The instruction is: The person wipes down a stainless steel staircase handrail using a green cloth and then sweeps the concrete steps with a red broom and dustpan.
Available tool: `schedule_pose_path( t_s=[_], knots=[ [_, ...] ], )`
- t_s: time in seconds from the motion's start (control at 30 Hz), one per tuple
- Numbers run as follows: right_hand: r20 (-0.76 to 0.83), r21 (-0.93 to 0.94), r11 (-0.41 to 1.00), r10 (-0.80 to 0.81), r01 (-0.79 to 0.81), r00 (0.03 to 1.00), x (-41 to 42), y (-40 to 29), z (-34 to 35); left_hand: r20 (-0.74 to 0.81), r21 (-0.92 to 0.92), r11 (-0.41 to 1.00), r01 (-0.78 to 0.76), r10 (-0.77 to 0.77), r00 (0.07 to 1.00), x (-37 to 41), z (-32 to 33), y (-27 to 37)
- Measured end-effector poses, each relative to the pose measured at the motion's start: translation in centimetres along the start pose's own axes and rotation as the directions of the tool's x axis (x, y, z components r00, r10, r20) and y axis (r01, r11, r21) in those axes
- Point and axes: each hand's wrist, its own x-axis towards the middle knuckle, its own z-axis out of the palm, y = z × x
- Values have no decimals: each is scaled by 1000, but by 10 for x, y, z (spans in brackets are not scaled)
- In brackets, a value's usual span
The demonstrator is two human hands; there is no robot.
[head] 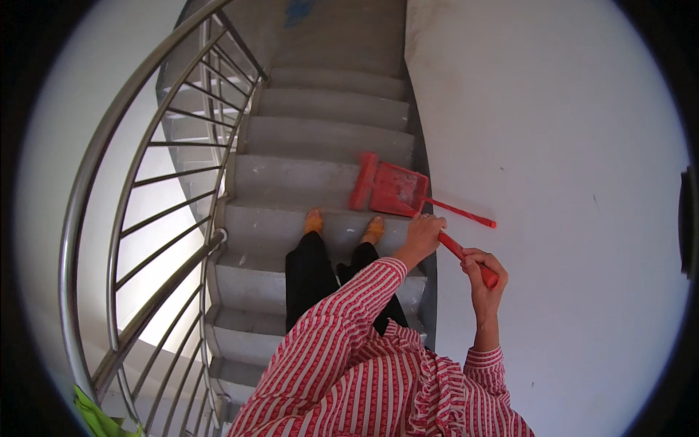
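Observation:
Both of my hands grip the red handle of a broom. My left hand (425,236) is wrapped around the handle lower down. Near its top end, my right hand (486,276) closes on the handle (452,247). The broom head (363,183), red and blurred, is at the left edge of a red dustpan (401,185). This dustpan lies on a stair tread in front of my feet, close to the wall side. Some pale, dusty matter shows in its pan. Its thin handle (458,211) points right, towards the wall; whether it touches the wall I cannot tell.
Grey concrete stairs (327,131) run ahead to a landing (338,38) with a blue patch (299,12). A metal railing (90,180) borders the left side, a white wall (546,164) the right. My sandalled feet (314,221) share one step. Green material (98,412) is at lower left.

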Motion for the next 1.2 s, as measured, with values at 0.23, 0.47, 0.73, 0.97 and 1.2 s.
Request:
schedule_pose_path(
  t_s=[0.23, 0.47, 0.73, 0.97, 1.2],
  knots=[
    [94, -236, 962, -120, 139, 988, 13, -34, -47, -45, -234, 972, 21, -32, 998, 27, 22, 61],
    [470, -110, 926, -271, 361, 840, 59, -54, -122, 24, -207, 978, 19, -15, 1000, 50, 9, 108],
    [186, -520, 830, -120, 201, 975, 174, 175, -285, -114, -95, 995, 9, -20, 993, 86, 51, 149],
    [134, -932, 346, 56, 107, 989, 225, 342, -299, -258, -172, 939, 298, -335, 906, 58, 33, 129],
    [247, -961, 197, 291, 195, 924, 255, 378, -308, -378, -122, 916, 383, -400, 835, 45, 10, 129]
  ],
)
